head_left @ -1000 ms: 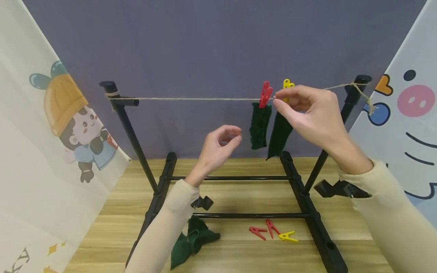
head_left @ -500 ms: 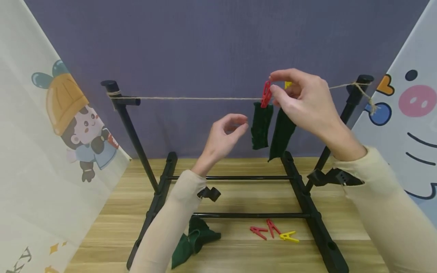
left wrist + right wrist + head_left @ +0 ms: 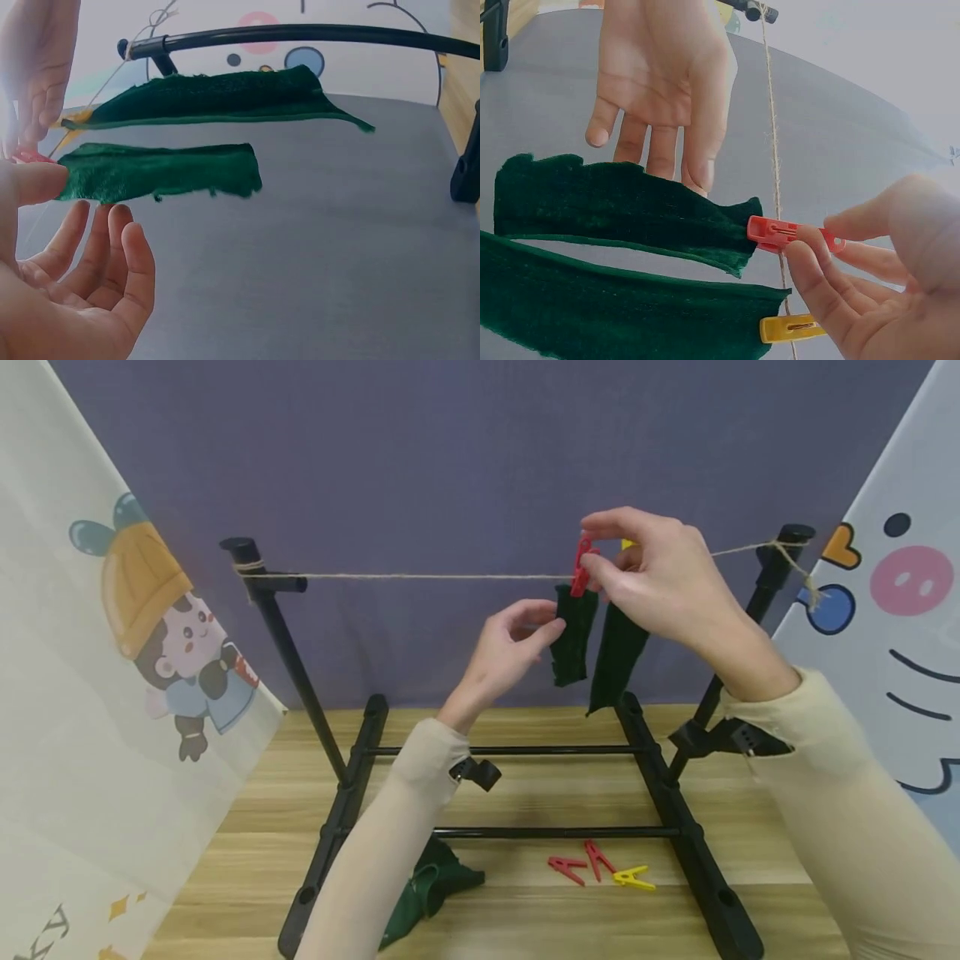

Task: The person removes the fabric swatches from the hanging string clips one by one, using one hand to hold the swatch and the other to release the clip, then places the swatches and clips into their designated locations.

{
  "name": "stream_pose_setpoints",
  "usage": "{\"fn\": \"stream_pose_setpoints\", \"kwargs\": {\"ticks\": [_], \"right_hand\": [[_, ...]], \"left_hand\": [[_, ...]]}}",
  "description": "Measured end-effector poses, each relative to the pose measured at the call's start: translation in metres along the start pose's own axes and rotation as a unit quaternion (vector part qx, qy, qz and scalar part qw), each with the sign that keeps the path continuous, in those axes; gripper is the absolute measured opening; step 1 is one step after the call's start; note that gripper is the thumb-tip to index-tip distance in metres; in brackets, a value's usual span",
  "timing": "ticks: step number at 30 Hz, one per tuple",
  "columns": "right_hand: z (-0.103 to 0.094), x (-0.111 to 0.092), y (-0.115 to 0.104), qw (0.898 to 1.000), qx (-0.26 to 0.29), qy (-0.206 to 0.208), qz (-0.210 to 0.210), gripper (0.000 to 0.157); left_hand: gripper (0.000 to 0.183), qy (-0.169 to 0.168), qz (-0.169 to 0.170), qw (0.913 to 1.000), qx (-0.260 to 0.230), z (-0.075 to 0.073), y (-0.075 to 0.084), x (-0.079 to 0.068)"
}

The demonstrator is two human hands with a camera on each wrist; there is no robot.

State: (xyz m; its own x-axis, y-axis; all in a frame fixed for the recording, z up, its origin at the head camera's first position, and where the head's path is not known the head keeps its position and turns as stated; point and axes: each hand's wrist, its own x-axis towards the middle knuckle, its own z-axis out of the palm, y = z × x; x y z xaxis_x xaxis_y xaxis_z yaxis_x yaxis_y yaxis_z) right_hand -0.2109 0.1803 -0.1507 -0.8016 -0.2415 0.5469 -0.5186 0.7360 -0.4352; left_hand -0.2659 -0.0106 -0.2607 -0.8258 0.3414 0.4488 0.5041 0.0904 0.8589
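A twine line (image 3: 420, 577) runs between two black posts. A red peg (image 3: 581, 564) clips a dark green cloth strip (image 3: 572, 639) to it. My right hand (image 3: 592, 560) pinches that red peg (image 3: 780, 232) between thumb and fingers. Beside it hangs a second green strip (image 3: 617, 652) under a yellow peg (image 3: 791, 328), mostly hidden in the head view. My left hand (image 3: 543, 625) is raised at the first strip (image 3: 157, 172), thumb lying on its upper end, fingers (image 3: 97, 255) loose and nearly straight.
The black rack (image 3: 337, 777) stands on a wooden table (image 3: 225, 827). A crumpled green cloth (image 3: 435, 885) lies by the front left. Two red pegs (image 3: 581, 864) and a yellow peg (image 3: 633, 879) lie in front. Cartoon banners (image 3: 135, 610) flank both sides.
My right hand shifted left from the yellow peg to the red peg and took it. My left hand rose up and right until it touched the first strip.
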Motion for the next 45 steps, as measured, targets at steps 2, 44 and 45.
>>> {"fn": "stream_pose_setpoints", "kwargs": {"ticks": [2,44,45], "right_hand": [[0.0,0.0,0.001,1.0,-0.009,0.004,-0.005,0.043],[0.006,0.001,0.004,0.992,0.018,0.124,-0.032,0.027],[0.006,0.001,0.003,0.991,0.017,0.126,-0.033,0.026]], "left_hand": [[0.041,-0.001,-0.004,1.0,-0.001,0.002,0.002,0.002],[0.024,0.042,0.008,0.999,-0.016,0.004,0.012,0.013],[0.024,0.042,0.008,0.9989,-0.017,0.004,0.012,0.013]]}}
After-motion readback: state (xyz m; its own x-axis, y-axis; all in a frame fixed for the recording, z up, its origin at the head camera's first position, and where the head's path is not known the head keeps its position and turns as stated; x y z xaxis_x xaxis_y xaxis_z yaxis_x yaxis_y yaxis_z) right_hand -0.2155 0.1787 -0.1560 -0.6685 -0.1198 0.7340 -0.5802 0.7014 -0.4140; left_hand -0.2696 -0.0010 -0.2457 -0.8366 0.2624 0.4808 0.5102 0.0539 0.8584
